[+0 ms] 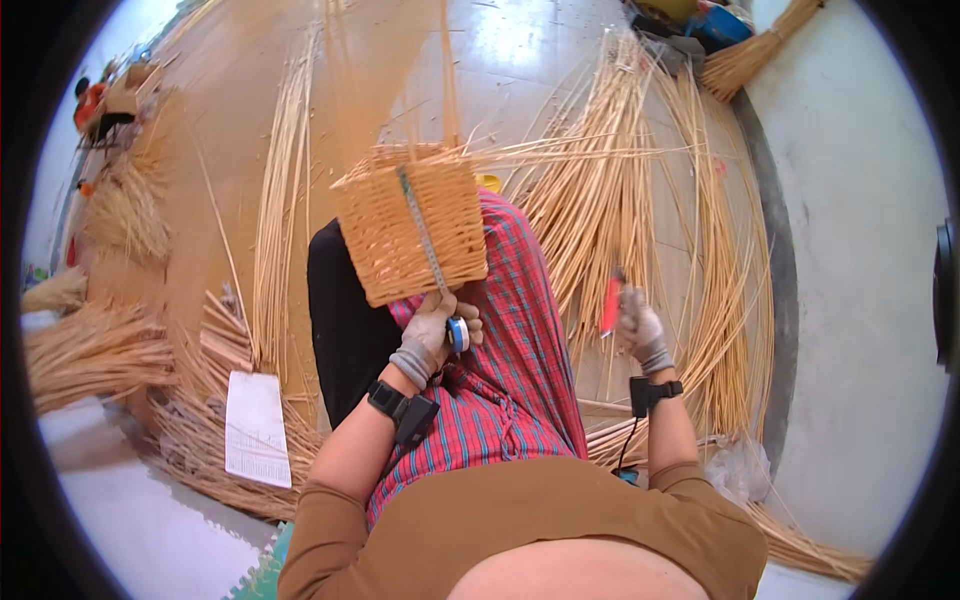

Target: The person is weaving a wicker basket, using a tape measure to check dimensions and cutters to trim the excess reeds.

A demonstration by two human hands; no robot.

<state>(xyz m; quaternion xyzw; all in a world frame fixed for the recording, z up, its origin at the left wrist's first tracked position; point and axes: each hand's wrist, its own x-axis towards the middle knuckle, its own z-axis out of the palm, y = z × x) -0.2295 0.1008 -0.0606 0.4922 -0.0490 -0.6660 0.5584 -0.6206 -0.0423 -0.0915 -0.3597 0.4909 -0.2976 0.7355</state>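
A square woven wicker basket (375, 235) rests against my lap, with long unwoven strands rising from its far side. A tape measure (457, 334) with a blue and white case is in my gloved left hand (430, 325), just below the basket's lower edge. Its blade (422, 228) is drawn out up the basket's near face. Off to the right, away from the basket, my gloved right hand (640, 325) is closed on a red-handled tool (610, 306) with a dark tip; blur hides its exact kind.
Loose wicker rods (600, 170) fan across the floor on the right, beside the wall (850, 200). More rod bundles (100, 350) lie left, near a printed paper sheet (257, 430). A person in orange (90, 105) sits far left. A yellow object (489, 183) shows behind the basket.
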